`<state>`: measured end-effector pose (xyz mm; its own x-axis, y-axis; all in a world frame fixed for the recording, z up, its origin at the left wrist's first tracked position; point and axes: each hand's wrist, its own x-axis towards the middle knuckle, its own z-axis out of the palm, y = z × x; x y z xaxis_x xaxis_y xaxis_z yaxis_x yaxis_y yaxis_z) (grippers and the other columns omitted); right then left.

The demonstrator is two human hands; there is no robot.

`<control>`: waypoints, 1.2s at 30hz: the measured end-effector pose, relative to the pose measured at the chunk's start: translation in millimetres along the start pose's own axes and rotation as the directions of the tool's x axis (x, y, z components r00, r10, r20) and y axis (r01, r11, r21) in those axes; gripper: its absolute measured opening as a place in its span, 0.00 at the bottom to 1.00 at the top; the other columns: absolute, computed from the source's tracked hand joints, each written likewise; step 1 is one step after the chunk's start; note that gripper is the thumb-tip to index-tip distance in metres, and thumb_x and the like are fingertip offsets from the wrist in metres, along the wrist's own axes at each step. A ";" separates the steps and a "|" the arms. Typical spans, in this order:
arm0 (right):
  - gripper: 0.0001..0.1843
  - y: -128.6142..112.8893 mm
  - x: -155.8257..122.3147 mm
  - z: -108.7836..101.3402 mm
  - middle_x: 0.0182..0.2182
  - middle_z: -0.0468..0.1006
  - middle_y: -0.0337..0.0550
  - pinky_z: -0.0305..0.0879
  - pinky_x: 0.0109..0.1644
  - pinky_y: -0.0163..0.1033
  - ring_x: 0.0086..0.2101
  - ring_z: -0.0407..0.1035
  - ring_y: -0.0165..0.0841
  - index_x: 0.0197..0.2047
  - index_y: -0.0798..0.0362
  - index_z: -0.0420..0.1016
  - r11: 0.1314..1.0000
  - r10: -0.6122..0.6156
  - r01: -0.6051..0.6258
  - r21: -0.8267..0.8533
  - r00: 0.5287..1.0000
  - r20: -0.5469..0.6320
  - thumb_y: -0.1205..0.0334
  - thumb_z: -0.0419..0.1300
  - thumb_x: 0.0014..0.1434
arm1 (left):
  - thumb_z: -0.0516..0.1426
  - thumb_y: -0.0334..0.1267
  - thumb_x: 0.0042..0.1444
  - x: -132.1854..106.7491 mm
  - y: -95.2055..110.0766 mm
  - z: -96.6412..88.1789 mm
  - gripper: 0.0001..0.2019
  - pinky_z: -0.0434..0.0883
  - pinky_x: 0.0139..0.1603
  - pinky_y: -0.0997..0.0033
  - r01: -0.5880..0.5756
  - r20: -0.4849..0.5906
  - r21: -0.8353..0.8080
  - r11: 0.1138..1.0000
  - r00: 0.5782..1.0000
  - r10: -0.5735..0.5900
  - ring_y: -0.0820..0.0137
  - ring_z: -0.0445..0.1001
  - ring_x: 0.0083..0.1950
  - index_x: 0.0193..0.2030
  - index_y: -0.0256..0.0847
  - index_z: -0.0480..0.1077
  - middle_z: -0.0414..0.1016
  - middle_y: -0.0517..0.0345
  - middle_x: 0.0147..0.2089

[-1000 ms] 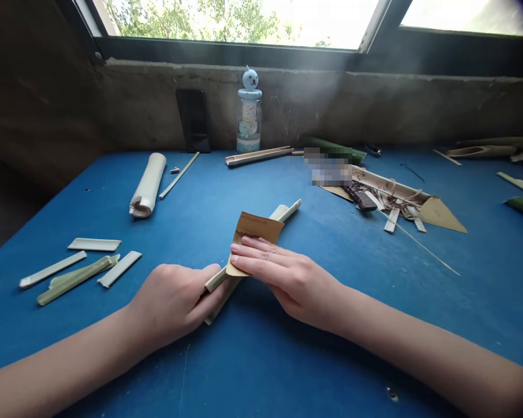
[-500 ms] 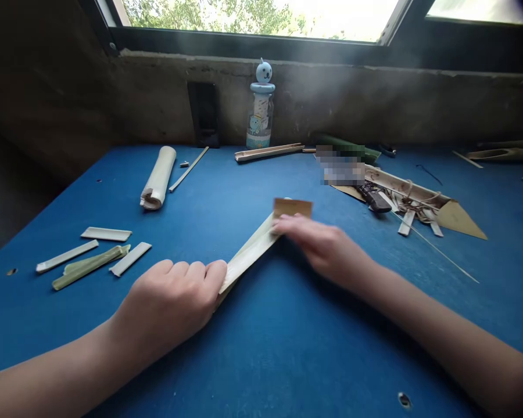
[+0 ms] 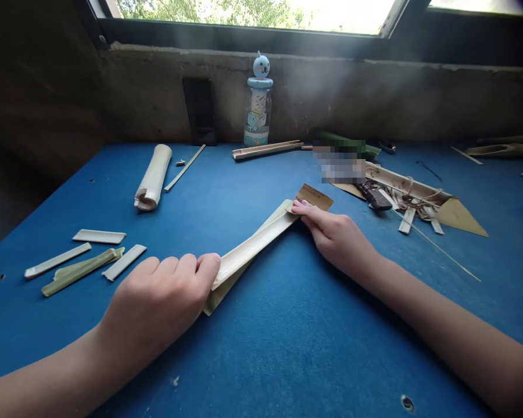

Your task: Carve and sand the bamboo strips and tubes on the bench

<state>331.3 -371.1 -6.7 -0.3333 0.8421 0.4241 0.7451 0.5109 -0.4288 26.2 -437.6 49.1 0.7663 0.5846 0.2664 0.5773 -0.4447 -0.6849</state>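
A long pale bamboo strip (image 3: 253,247) runs diagonally across the blue table, its green outer skin showing at the near end. My left hand (image 3: 157,302) grips that near end, fingers curled over it. My right hand (image 3: 335,238) is at the far end, pinching a folded piece of brown sandpaper (image 3: 314,197) around the strip. The sandpaper's back shows printed text, and my fingers cover part of it. The far tip of the strip is hidden inside the fold.
Cut bamboo slats (image 3: 82,267) lie at left on the blue table (image 3: 261,360), behind them a bamboo tube (image 3: 153,177). A bottle with a blue figure top (image 3: 259,101) stands by the concrete wall (image 3: 353,98). At right, a knife (image 3: 375,196) lies beside a bamboo piece bound with string (image 3: 412,197).
My right hand has slid along the strip to its far end, carrying the sandpaper away from my left hand. My left hand keeps hold of the near end.
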 end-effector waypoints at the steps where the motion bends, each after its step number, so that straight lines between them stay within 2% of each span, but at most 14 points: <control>1: 0.21 -1.2 1.1 1.2 0.64 0.80 0.55 0.71 0.72 0.57 0.66 0.72 0.47 0.62 0.54 0.81 1.000 0.003 -0.003 0.010 1.000 -0.001 0.69 0.52 0.75 | 0.51 0.24 0.68 -0.1 1.1 0.3 0.18 0.56 0.25 0.64 -0.012 -0.015 0.004 1.000 1.000 0.012 0.65 0.66 0.20 0.27 0.44 0.67 0.63 0.61 0.21; 4: 0.21 -28.6 -1.5 5.5 0.64 0.80 0.55 0.68 0.74 0.52 0.67 0.72 0.44 0.62 0.57 0.80 0.983 -0.149 0.144 0.111 0.988 0.039 0.71 0.51 0.74 | 0.52 0.26 0.70 -2.0 6.4 0.9 0.17 0.57 0.26 0.63 -0.040 -0.053 0.013 0.999 0.998 0.041 0.65 0.65 0.21 0.28 0.44 0.67 0.62 0.61 0.22; 7: 0.22 -47.7 -3.3 4.4 0.64 0.81 0.52 0.65 0.76 0.48 0.67 0.72 0.38 0.63 0.58 0.79 0.929 -0.315 0.281 0.243 0.942 0.118 0.74 0.50 0.74 | 0.54 0.29 0.71 -3.9 9.7 -0.2 0.18 0.58 0.25 0.63 -0.037 -0.091 0.009 0.999 0.995 0.037 0.65 0.64 0.21 0.27 0.45 0.63 0.60 0.62 0.21; 13: 0.21 -35.2 0.3 -5.3 0.59 0.84 0.51 0.71 0.72 0.56 0.62 0.77 0.45 0.60 0.54 0.82 0.992 -0.045 0.035 0.121 0.996 0.083 0.70 0.52 0.74 | 0.55 0.25 0.69 -2.0 6.7 -2.4 0.19 0.59 0.23 0.64 -0.023 -0.122 0.008 1.000 0.992 0.024 0.65 0.64 0.20 0.26 0.45 0.63 0.59 0.63 0.20; 18: 0.26 -58.3 -8.4 -7.2 0.65 0.79 0.54 0.64 0.77 0.46 0.67 0.72 0.38 0.64 0.62 0.79 0.918 -0.367 0.327 0.223 0.914 0.172 0.79 0.49 0.69 | 0.53 0.28 0.71 -2.7 4.8 1.2 0.18 0.60 0.24 0.63 -0.049 -0.132 -0.026 0.998 0.990 0.045 0.64 0.65 0.20 0.27 0.46 0.63 0.60 0.63 0.21; 20: 0.27 -44.6 -4.7 -10.0 0.63 0.81 0.55 0.69 0.74 0.49 0.65 0.75 0.41 0.63 0.62 0.80 0.951 -0.296 0.276 0.137 0.943 0.153 0.79 0.48 0.69 | 0.51 0.26 0.71 -3.6 2.3 3.9 0.18 0.59 0.25 0.63 -0.045 -0.125 -0.047 0.998 0.991 0.039 0.64 0.65 0.20 0.28 0.45 0.65 0.61 0.63 0.21; 22: 0.25 -26.8 -0.6 -11.9 0.60 0.83 0.57 0.74 0.70 0.54 0.62 0.78 0.47 0.62 0.60 0.81 0.992 -0.124 0.124 0.008 0.987 0.102 0.76 0.49 0.71 | 0.48 0.24 0.69 -4.8 -1.0 7.2 0.18 0.58 0.25 0.63 -0.015 -0.092 -0.081 0.997 0.996 0.007 0.64 0.67 0.20 0.29 0.44 0.67 0.62 0.62 0.21; 24: 0.24 -22.0 -1.5 -10.5 0.59 0.83 0.60 0.74 0.69 0.55 0.61 0.78 0.49 0.62 0.62 0.81 0.996 -0.056 0.060 -0.069 0.997 0.055 0.75 0.50 0.70 | 0.48 0.26 0.70 -6.1 -3.6 11.0 0.17 0.57 0.25 0.63 0.017 -0.060 -0.122 0.992 0.998 -0.024 0.62 0.69 0.21 0.30 0.44 0.68 0.65 0.61 0.21; 26: 0.27 -33.2 -7.7 -5.6 0.62 0.80 0.63 0.69 0.74 0.52 0.65 0.74 0.48 0.64 0.67 0.79 0.981 -0.177 0.180 -0.078 0.983 0.047 0.79 0.49 0.68 | 0.48 0.28 0.70 -7.1 -4.4 15.2 0.17 0.57 0.25 0.63 0.017 -0.060 -0.166 0.986 0.998 -0.028 0.61 0.70 0.20 0.30 0.44 0.68 0.66 0.60 0.21; 28: 0.29 -45.5 -13.0 -0.4 0.66 0.77 0.61 0.64 0.77 0.47 0.69 0.69 0.44 0.66 0.68 0.77 0.935 -0.351 0.353 -0.044 0.935 0.052 0.80 0.46 0.68 | 0.49 0.32 0.72 -7.3 -3.7 19.9 0.18 0.56 0.26 0.62 0.003 -0.100 -0.231 0.973 0.995 -0.027 0.62 0.69 0.19 0.29 0.45 0.67 0.66 0.60 0.20; 30: 0.30 -42.8 -11.3 1.5 0.67 0.76 0.59 0.63 0.77 0.46 0.69 0.68 0.43 0.67 0.68 0.77 0.915 -0.401 0.402 -0.028 0.915 0.038 0.81 0.45 0.68 | 0.47 0.37 0.75 -6.5 -2.8 25.0 0.21 0.53 0.25 0.62 0.013 -0.114 -0.324 0.946 0.992 -0.052 0.64 0.65 0.18 0.29 0.45 0.67 0.65 0.60 0.19; 32: 0.30 -24.7 -3.1 -0.5 0.66 0.77 0.61 0.66 0.76 0.50 0.67 0.71 0.45 0.66 0.69 0.77 0.956 -0.287 0.287 -0.061 0.958 0.013 0.81 0.46 0.68 | 0.46 0.45 0.78 -5.0 -3.0 29.3 0.23 0.49 0.24 0.63 0.089 -0.035 -0.503 0.860 0.992 -0.124 0.66 0.62 0.17 0.30 0.45 0.69 0.63 0.62 0.17; 34: 0.28 -7.3 5.4 -3.3 0.65 0.78 0.62 0.68 0.74 0.57 0.66 0.72 0.50 0.66 0.66 0.78 0.989 -0.115 0.114 -0.093 0.993 -0.006 0.78 0.49 0.69 | 0.46 0.52 0.78 -2.9 -4.0 31.8 0.25 0.49 0.24 0.65 0.226 0.158 -0.730 0.645 0.974 -0.162 0.68 0.61 0.17 0.31 0.44 0.68 0.63 0.64 0.18; 36: 0.28 -4.8 8.8 -3.5 0.65 0.78 0.60 0.66 0.75 0.58 0.68 0.70 0.49 0.67 0.64 0.78 0.993 -0.095 0.094 -0.077 0.995 -0.007 0.78 0.49 0.69 | 0.46 0.55 0.77 -0.6 -5.4 32.4 0.26 0.53 0.25 0.67 0.337 0.314 -0.849 0.407 0.941 -0.124 0.71 0.63 0.20 0.30 0.44 0.66 0.64 0.66 0.21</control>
<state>326.8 -366.7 2.0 -0.3984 0.7884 0.4687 0.7526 0.5731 -0.3242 13.5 -413.7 30.6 0.5614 0.8184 0.1230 0.7322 -0.5605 0.3870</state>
